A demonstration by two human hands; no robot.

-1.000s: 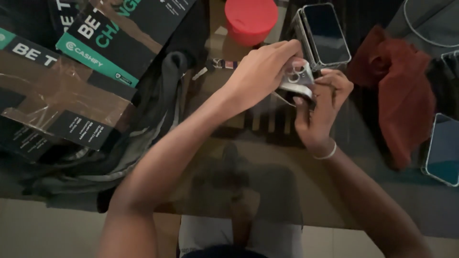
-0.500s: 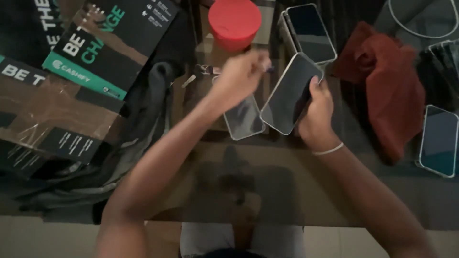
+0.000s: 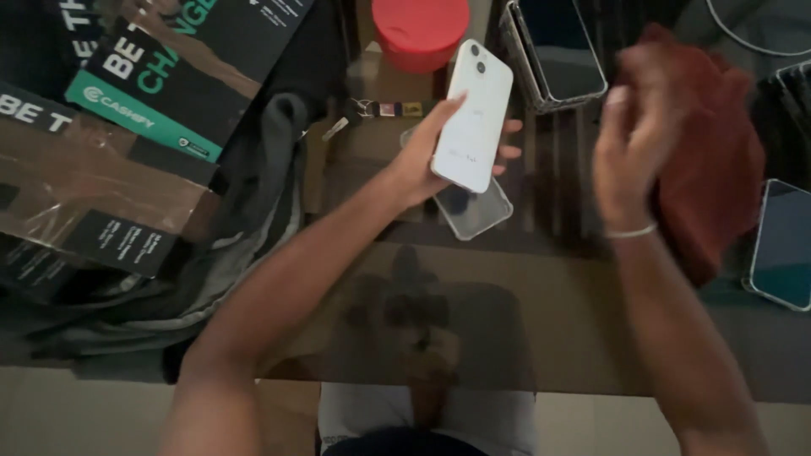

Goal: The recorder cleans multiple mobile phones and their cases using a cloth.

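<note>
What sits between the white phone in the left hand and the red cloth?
In the head view, the raised right hand sits between the white phone and the red cloth, with a dark-screened phone further back.

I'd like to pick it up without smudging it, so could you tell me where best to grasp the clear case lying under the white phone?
Probably the clear case by its two long edges, coming from its lower right end: it lies flat on the table, and the left hand with the white phone covers its upper end.

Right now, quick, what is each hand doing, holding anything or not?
Left hand: closed around a white phone, back side up.
Right hand: blurred over the red cloth; grip cannot be told.
</note>
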